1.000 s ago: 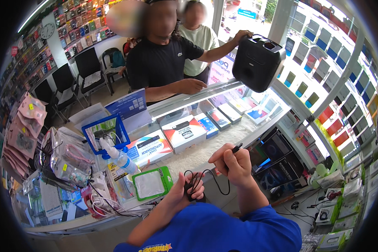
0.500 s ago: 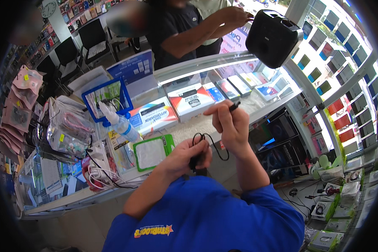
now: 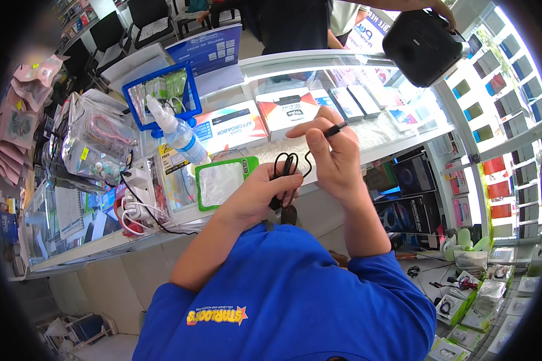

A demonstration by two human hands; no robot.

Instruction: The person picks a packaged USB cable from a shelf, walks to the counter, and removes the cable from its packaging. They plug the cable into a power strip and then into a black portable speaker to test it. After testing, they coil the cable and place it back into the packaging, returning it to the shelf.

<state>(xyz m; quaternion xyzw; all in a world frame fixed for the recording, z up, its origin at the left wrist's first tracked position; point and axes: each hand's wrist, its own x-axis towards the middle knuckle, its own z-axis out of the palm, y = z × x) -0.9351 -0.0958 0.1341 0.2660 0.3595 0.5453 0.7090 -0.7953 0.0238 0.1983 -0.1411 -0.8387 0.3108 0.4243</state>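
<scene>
A thin black cable (image 3: 286, 161) is gathered in small loops in my left hand (image 3: 260, 191), whose fingers are closed round it. A dark block-like piece shows under those fingers, partly hidden. My right hand (image 3: 337, 162) is raised to the right and a little farther out. It pinches the cable's black plug end (image 3: 336, 128) between thumb and fingers. A short stretch of cable curves up between the two hands. Just left of my left hand, a green-edged clear pouch (image 3: 252, 166) lies on the counter.
On the glass counter (image 3: 403, 137) stand a spray bottle (image 3: 183, 139), a blue-framed basket (image 3: 197, 107), flat boxes (image 3: 232, 129) and a power strip (image 3: 141, 207). A person's hand (image 3: 444, 13) touches a black speaker (image 3: 424, 51) across it. Packaged accessories (image 3: 464, 310) fill the lower right.
The cable's slack between my hands has shortened, with more loops showing at my left hand. The person opposite now has a hand on top of the speaker. My view has shifted slightly.
</scene>
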